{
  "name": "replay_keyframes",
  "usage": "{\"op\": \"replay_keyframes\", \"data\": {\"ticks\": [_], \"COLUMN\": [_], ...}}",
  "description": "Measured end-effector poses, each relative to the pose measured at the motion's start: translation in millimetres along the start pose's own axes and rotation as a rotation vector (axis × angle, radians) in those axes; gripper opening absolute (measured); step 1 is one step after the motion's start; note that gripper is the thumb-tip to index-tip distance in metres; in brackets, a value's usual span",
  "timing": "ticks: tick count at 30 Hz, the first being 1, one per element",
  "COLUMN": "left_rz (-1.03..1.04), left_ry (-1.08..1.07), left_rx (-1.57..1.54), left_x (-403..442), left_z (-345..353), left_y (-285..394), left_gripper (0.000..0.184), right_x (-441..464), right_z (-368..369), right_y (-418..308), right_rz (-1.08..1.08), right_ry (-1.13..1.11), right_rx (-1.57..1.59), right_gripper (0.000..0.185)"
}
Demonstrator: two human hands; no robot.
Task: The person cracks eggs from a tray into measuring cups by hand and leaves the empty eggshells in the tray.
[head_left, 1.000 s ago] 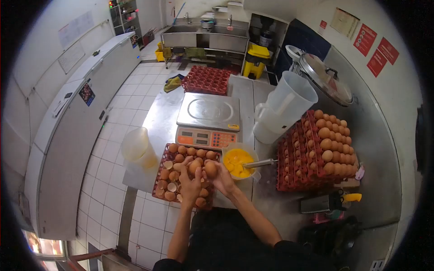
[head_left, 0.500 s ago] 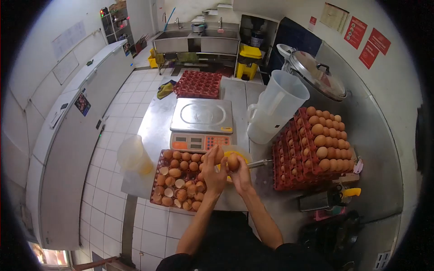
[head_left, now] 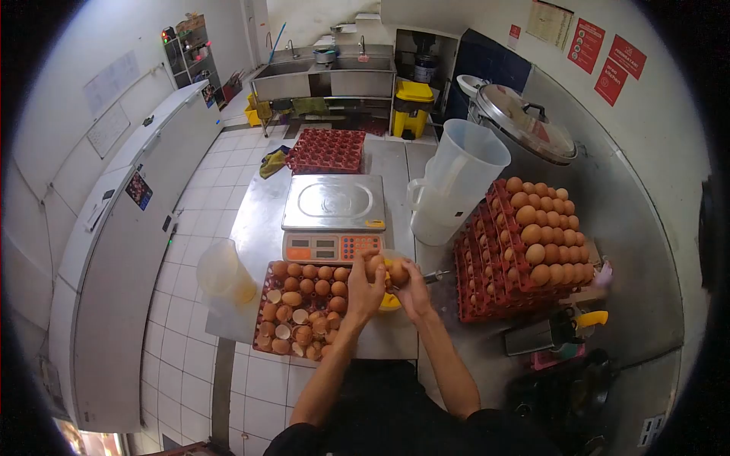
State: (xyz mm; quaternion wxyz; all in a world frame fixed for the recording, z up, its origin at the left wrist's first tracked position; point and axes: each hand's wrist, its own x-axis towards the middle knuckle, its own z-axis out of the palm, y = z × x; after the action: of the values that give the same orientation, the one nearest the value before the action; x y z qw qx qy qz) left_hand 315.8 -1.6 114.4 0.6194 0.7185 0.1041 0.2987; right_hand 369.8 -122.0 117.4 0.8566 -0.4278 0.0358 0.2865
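Note:
My left hand (head_left: pixel 366 292) is closed around a brown egg (head_left: pixel 374 265). Another brown egg (head_left: pixel 398 272) sits in the fingers of my right hand (head_left: pixel 415 295), close beside the first; whether the two touch I cannot tell. Below both hands is a pale container (head_left: pixel 398 323) with yellow egg liquid (head_left: pixel 389 301) in it, partly covered by my fingers. A metal handle (head_left: pixel 436 277) sticks out at its right. Left of my hands lies a red egg tray (head_left: pixel 261 311), with whole eggs (head_left: pixel 307 286) at the back and empty shells (head_left: pixel 284 332) nearer me.
Behind the tray stands a digital scale (head_left: pixel 333 204), with stacked red trays (head_left: pixel 325 150) beyond it. A clear jug (head_left: pixel 226 273) is at the left edge. To the right are a large measuring jug (head_left: pixel 458 182) and a tall stack of filled egg trays (head_left: pixel 494 262).
Both eggs are now held nearly level, side by side, over the container. My hands have shifted slightly, and the whole view has moved a little.

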Motion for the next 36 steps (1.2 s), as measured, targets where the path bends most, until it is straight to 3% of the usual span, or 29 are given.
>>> {"op": "replay_keyframes", "data": {"ticks": [2, 4, 5, 7, 8, 11, 13, 17, 19, 23, 25, 29, 31, 36], "left_rz": [-0.055, -0.047, -0.048, 0.078, 0.074, 0.172, 0.102, 0.184, 0.211, 0.171, 0.205, 0.18, 0.266, 0.313], "left_ry": [0.01, -0.237, -0.231, -0.427, -0.425, -0.505, -0.526, -0.524, -0.506, -0.479, -0.489, -0.489, -0.46, -0.475], "left_rx": [-0.069, 0.026, 0.028, 0.169, 0.169, 0.19, 0.223, 0.342, 0.349, 0.399, 0.393, 0.425, 0.315, 0.384], "left_x": [3.7, 9.9, 12.0, 19.1, 24.1, 32.3, 34.5, 35.9, 35.4, 29.8, 28.4, 28.0, 28.8, 31.0], "left_z": [-6.9, -18.1, -23.4, -32.3, -34.4, -38.0, -39.5, -44.6, -41.8, -46.7, -43.9, -38.9, -38.1, -50.1], "left_y": [-11.7, 1.8, 10.2, 31.0, 29.8, 19.7, 19.1, 23.4, 21.4, 7.1, 3.2, -8.2, -10.3, -0.9], "left_gripper": [0.048, 0.052, 0.052, 0.052, 0.052, 0.046, 0.046, 0.048, 0.048, 0.046, 0.046, 0.046, 0.047, 0.049], "right_x": [1.4, -0.7, -1.0, 0.1, 0.0, 0.8, 6.2, 9.5, 7.2, 12.0, 22.2, 19.6, 19.6, 7.0], "right_z": [-7.6, -5.7, -5.1, -1.4, 2.1, 9.3, 9.1, 11.3, 13.2, 9.9, -4.5, -8.2, -10.7, -7.0], "right_y": [-5.1, -18.5, -26.2, -42.4, -49.0, -60.3, -59.9, -54.3, -44.4, -35.8, -24.4, -24.9, -24.8, -33.9], "right_rz": [-0.008, 0.031, 0.035, 0.063, 0.067, -0.073, -0.363, -0.449, -0.61, -0.385, -0.609, -0.578, -0.556, -0.575], "right_ry": [-0.009, -0.196, -0.2, -0.299, -0.3, -0.408, -0.417, -0.485, -0.384, -0.457, -0.457, -0.446, -0.404, -0.392], "right_rx": [-0.072, -0.218, -0.22, -0.599, -0.6, -0.884, -1.196, -1.314, -1.447, -1.362, -1.395, -1.451, -1.497, -1.61], "right_gripper": [0.036, 0.037, 0.037, 0.043, 0.043, 0.049, 0.05, 0.054, 0.053, 0.053, 0.052, 0.055, 0.058, 0.061]}}
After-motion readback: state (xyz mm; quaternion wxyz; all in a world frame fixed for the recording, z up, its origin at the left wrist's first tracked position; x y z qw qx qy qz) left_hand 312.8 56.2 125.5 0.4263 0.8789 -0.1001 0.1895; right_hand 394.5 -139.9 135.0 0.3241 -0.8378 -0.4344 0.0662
